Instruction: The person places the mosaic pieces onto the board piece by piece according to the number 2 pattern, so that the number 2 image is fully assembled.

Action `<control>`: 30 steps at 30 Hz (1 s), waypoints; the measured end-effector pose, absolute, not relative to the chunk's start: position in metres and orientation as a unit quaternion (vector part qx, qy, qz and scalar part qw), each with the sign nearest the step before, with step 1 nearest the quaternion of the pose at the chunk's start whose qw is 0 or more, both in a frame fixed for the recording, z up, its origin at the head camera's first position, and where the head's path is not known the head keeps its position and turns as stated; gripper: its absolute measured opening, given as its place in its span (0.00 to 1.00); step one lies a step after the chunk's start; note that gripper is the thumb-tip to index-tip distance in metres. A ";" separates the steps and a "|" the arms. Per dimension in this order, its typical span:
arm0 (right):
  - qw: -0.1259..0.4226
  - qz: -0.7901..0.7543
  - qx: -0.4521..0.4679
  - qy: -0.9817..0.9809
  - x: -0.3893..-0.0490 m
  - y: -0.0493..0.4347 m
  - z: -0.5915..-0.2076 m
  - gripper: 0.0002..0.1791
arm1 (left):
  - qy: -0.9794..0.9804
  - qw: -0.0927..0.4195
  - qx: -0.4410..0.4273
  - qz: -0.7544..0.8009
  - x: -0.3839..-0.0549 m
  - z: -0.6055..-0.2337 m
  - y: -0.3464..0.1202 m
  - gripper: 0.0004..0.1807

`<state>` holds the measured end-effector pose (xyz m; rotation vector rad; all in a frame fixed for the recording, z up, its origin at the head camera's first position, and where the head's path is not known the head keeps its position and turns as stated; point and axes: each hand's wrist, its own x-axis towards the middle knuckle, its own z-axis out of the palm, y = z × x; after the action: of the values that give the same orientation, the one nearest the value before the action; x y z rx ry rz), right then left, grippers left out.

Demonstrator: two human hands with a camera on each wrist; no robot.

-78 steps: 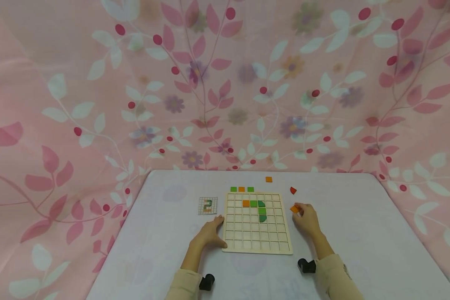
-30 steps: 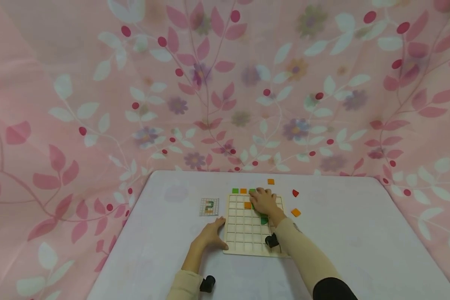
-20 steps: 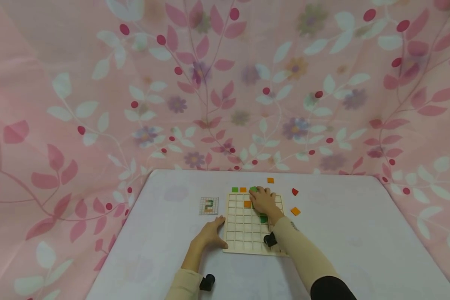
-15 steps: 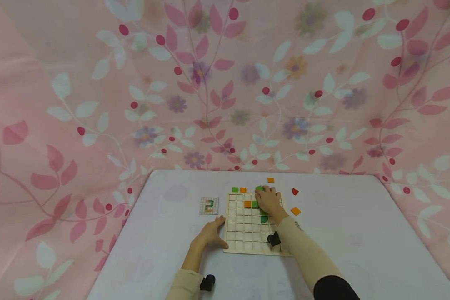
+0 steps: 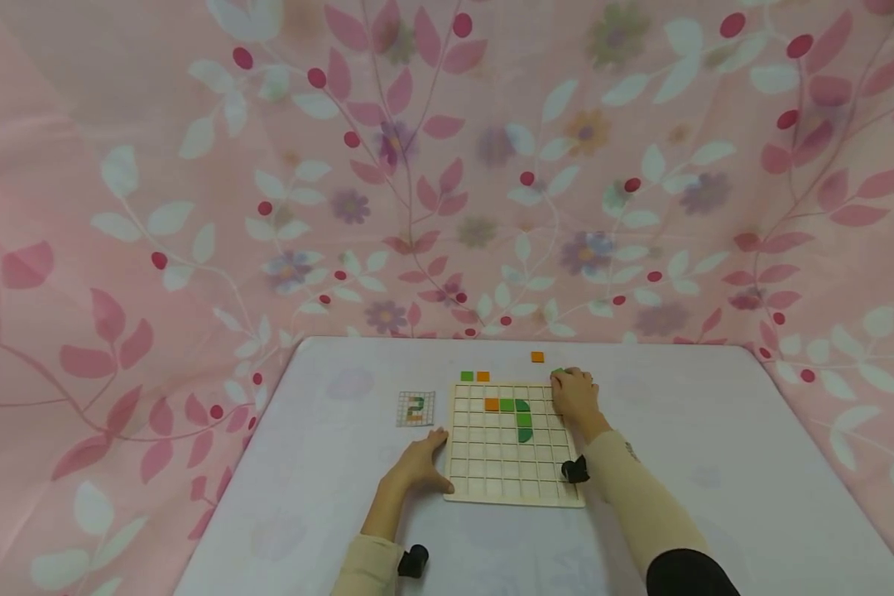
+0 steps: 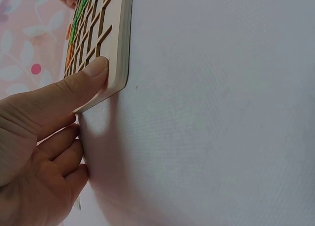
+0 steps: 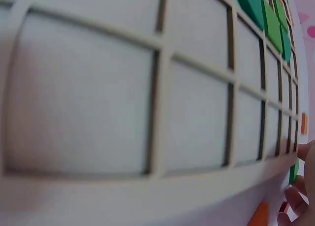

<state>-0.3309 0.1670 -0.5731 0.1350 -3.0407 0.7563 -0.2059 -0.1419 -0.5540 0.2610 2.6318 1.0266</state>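
On the table lies a pale wooden grid board (image 5: 484,488), with orange, light green and dark green pieces set in its upper squares. My left hand (image 5: 417,468) holds its left edge; in the left wrist view the thumb (image 6: 96,67) rests on the rim and the other fingers curl beside it. Just off the board's far right corner, my right hand (image 5: 577,396) pinches a green square tile (image 7: 294,171), mostly covered by the fingers. Beyond the far edge sit another green tile (image 5: 467,376) and an orange tile (image 5: 483,376).
A small gridded card (image 5: 415,409) showing a figure 2 lies left of the board. One more orange tile (image 5: 538,357) sits farther back. In the right wrist view, an orange piece (image 7: 260,215) and a red piece (image 7: 284,209) lie near the right hand. A floral curtain (image 5: 447,207) hangs behind.
My right hand let go of an orange tile right of the board, took the green tile from the row beyond the far edge, and moved it right. The left hand stays put.
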 end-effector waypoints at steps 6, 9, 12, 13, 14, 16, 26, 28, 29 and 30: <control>0.056 0.265 0.040 -0.962 -0.318 0.189 -0.584 0.17 | 0.918 0.153 0.090 0.355 -0.205 -0.553 -0.143 0.53; 0.104 0.276 0.048 -0.954 -0.311 0.198 -0.586 0.13 | 0.918 0.151 0.092 0.355 -0.205 -0.553 -0.143 0.53; 0.151 0.289 0.049 -0.944 -0.304 0.205 -0.588 0.08 | 0.918 0.152 0.089 0.356 -0.205 -0.553 -0.142 0.53; 0.164 0.293 0.049 -0.941 -0.302 0.207 -0.588 0.06 | 0.917 0.153 0.089 0.357 -0.205 -0.553 -0.142 0.53; 0.174 0.297 0.048 -0.938 -0.300 0.210 -0.588 0.06 | 0.917 0.153 0.091 0.358 -0.205 -0.553 -0.142 0.53; 0.186 0.301 0.047 -0.934 -0.296 0.213 -0.589 0.06 | 0.916 0.155 0.090 0.358 -0.206 -0.553 -0.142 0.53; 0.129 0.302 0.001 -0.944 -0.283 0.221 -0.588 0.17 | 0.915 0.152 0.091 0.362 -0.205 -0.554 -0.142 0.52; 0.114 0.304 -0.010 -0.946 -0.281 0.222 -0.587 0.18 | 0.916 0.151 0.092 0.359 -0.205 -0.554 -0.142 0.52; 0.109 0.306 -0.013 -0.946 -0.281 0.223 -0.587 0.19 | 0.917 0.150 0.094 0.358 -0.206 -0.554 -0.142 0.52; 0.105 0.311 -0.015 -0.945 -0.280 0.223 -0.587 0.20 | 0.917 0.151 0.093 0.357 -0.206 -0.554 -0.142 0.52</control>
<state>-0.2804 0.2234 -0.5874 -0.0454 -2.7847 0.9161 -0.2055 -0.1418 -0.5542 0.2661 2.6343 1.0248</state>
